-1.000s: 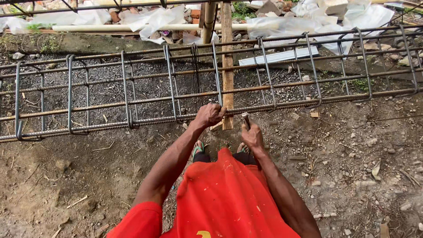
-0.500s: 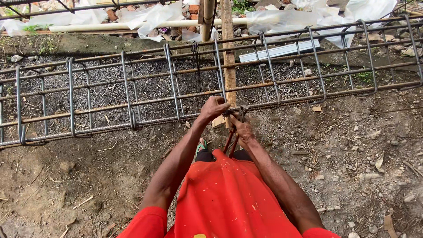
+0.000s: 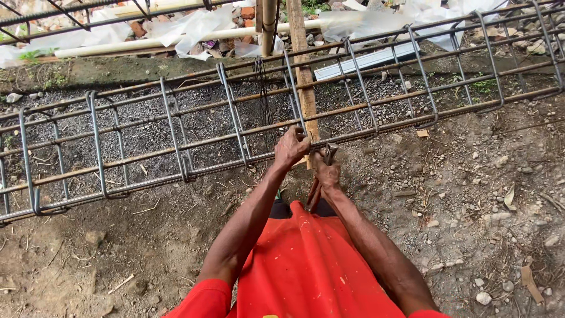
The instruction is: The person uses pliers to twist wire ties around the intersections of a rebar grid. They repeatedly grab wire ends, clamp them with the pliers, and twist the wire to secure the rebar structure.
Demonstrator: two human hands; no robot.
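Left hand (image 3: 291,147) fingers curled tight around the lower front bar of the rebar cage (image 3: 176,135), right at a stirrup (image 3: 297,100) crossing. Right hand (image 3: 327,174) fully closed on the handles of pincers (image 3: 321,176), head up against the same bar, just beside the left hand. Cage lies on its side on gravelly dirt (image 3: 471,194), a wooden stake (image 3: 303,76) standing behind the joint.
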